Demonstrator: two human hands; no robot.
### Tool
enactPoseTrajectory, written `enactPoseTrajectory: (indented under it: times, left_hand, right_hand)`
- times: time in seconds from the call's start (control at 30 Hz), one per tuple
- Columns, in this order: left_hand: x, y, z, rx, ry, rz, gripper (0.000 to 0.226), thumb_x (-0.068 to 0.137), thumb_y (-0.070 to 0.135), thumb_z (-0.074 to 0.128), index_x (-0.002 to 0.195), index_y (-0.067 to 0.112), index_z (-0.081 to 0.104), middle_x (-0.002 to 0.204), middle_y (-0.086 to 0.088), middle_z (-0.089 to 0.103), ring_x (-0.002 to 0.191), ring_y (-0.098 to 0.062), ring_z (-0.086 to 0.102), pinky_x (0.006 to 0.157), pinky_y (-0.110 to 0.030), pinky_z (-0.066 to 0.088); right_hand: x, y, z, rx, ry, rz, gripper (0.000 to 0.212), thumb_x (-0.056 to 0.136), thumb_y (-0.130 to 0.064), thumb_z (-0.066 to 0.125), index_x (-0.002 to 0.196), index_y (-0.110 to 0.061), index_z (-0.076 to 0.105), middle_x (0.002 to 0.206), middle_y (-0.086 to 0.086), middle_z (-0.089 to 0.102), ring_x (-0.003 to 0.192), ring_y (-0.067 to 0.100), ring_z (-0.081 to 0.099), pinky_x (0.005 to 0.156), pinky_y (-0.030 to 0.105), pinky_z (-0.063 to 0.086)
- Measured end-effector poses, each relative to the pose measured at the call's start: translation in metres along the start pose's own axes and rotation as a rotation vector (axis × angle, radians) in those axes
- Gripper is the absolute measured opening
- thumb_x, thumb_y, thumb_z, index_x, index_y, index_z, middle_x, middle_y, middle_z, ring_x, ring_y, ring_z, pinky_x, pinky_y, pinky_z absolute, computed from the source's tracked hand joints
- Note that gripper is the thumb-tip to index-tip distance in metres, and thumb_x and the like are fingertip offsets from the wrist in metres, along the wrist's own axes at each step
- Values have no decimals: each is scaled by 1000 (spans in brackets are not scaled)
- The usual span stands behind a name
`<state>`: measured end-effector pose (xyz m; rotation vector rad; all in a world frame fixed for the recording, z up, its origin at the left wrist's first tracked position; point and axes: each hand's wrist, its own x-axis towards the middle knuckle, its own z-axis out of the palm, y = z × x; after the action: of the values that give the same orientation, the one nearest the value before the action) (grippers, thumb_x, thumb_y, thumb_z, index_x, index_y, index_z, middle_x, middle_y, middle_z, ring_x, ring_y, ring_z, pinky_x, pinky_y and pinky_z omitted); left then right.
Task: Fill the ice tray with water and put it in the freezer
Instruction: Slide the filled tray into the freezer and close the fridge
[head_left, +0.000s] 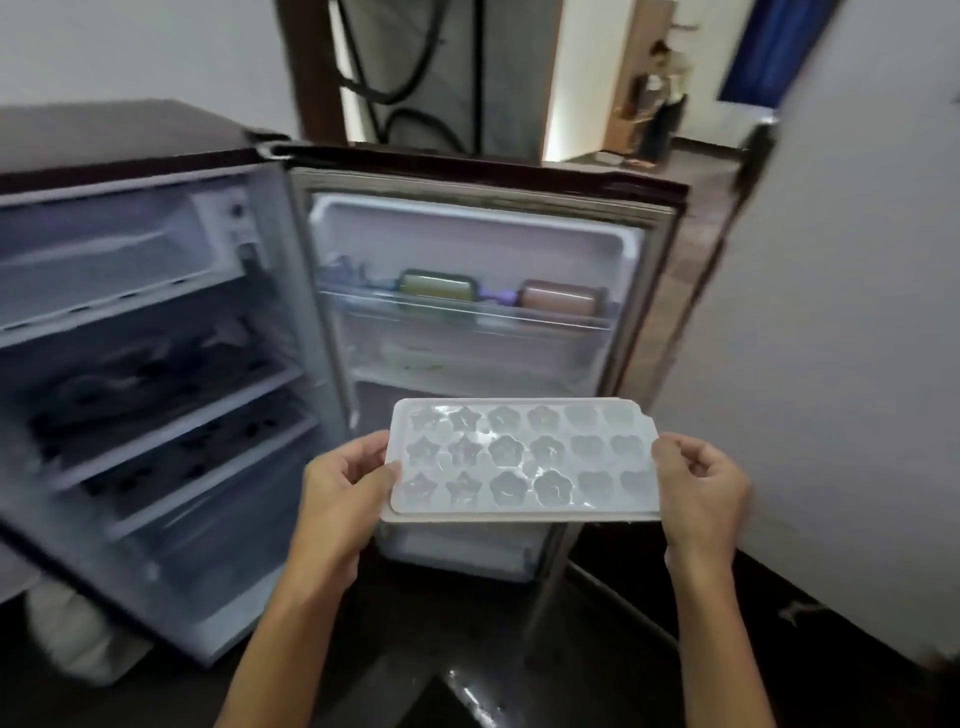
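**Mia:** Hands first! See the left hand (345, 480)? It pinches the short left edge of the ice tray (522, 460), thumb on top and fingers under.

**Ben:** And the right hand (701, 486)?

**Mia:** It does the same on the short right edge. Both hands are closed on the tray, one at each end.

**Ben:** Where is the tray?

**Mia:** Low in the middle of the frame, up in the air. It is in front of the open fridge (156, 338) and the fridge door (478, 291). It touches nothing but the hands.

**Ben:** Is there water in it?

**Mia:** The little star and flower cups look shiny and wet, so I think yes. I cannot be sure how full they are.

**Ben:** Which way does it point?

**Mia:** Its long side runs left to right across the frame. The cups face up. It looks almost flat, maybe a bit lower on the near side.

**Ben:** So how to do this part well?

**Mia:** Keep it flat and go slow, or water may spill. The freezer box (104, 260) is at the upper left, so the tray must go up and left. I think it helps to turn it so a short end goes in first, then slide it onto the shelf gently.

**Ben:** Only one camera, so that is all.
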<state>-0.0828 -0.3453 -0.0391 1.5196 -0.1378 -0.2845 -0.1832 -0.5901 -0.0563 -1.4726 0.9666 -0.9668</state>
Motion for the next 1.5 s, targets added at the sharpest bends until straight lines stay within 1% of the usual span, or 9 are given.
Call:
enactPoseTrajectory:
  times: [0.23, 0.5, 0.63, 0.7, 0.77, 0.87, 1.2, 1.33, 1.5]
  left_hand:
    - [10, 1, -77, 8, 333, -27, 36, 88, -8, 53, 96, 22, 70, 88, 3, 76, 80, -9, 72, 59, -19, 55]
    - [33, -2, -116, -30, 739, -65, 29, 90, -7, 51, 102, 15, 67, 89, -1, 71, 63, -3, 65, 50, -12, 50]
    - [53, 0, -133, 1, 870, -61, 30, 91, -6, 51, 114, 7, 65, 109, -25, 66, 93, -50, 60, 85, -57, 50]
    - [66, 2, -145, 23, 930, -43, 29, 90, -5, 53, 101, 18, 67, 101, -18, 70, 75, -37, 65, 79, -51, 53]
    - [79, 6, -159, 64, 944, -27, 33, 90, -5, 53, 91, 25, 68, 87, 2, 74, 65, -8, 67, 63, -27, 55]
    - [105, 14, -182, 65, 965, -3, 36, 88, -8, 52, 88, 24, 67, 70, 18, 71, 68, 7, 66, 52, -7, 47]
    - [223, 35, -287, 217, 1066, -20, 34, 85, -11, 44, 87, 15, 66, 66, 11, 64, 63, -6, 59, 50, -12, 45]
    - [276, 39, -333, 377, 1125, -37, 29, 84, -3, 53, 108, 5, 68, 86, 0, 62, 80, -18, 57, 72, -24, 43]
    - [333, 43, -378, 578, 1084, -102, 19, 82, -2, 52, 77, 16, 59, 78, -4, 54, 77, -19, 50, 69, -27, 41]
  right_hand:
    - [-9, -3, 119, -9, -347, -14, 14, 67, -31, 63, 73, -22, 71, 66, -8, 70, 65, 11, 62, 68, 33, 51]
    - [-19, -17, 240, -31, -699, -92, 8, 81, -14, 66, 84, -19, 72, 75, -1, 70, 68, 15, 63, 63, 25, 48]
    - [-23, -21, 291, -50, -831, -128, 7, 83, -18, 66, 86, -22, 70, 76, -5, 70, 72, 15, 65, 65, 30, 53]
    - [-24, -24, 317, -58, -884, -153, 7, 83, -19, 66, 86, -24, 70, 77, -5, 70, 74, 14, 66, 64, 29, 52]
    - [-26, -28, 343, -62, -917, -167, 8, 83, -17, 65, 87, -22, 70, 79, -5, 70, 76, 15, 66, 67, 30, 52]
    - [-30, -33, 380, -62, -956, -197, 12, 83, -16, 63, 90, -23, 71, 79, -9, 69, 78, 12, 65, 65, 26, 46]
    - [-55, -59, 523, -72, -1005, -398, 23, 92, -13, 53, 105, -10, 72, 80, -4, 63, 79, 17, 57, 73, 26, 39]
    - [-66, -63, 583, -100, -959, -477, 24, 96, -13, 51, 104, -1, 70, 91, 16, 72, 88, 35, 64, 73, 32, 43]
    - [-74, -61, 650, -199, -943, -471, 27, 100, -14, 48, 112, -1, 67, 104, 22, 70, 100, 38, 64, 84, 36, 47]
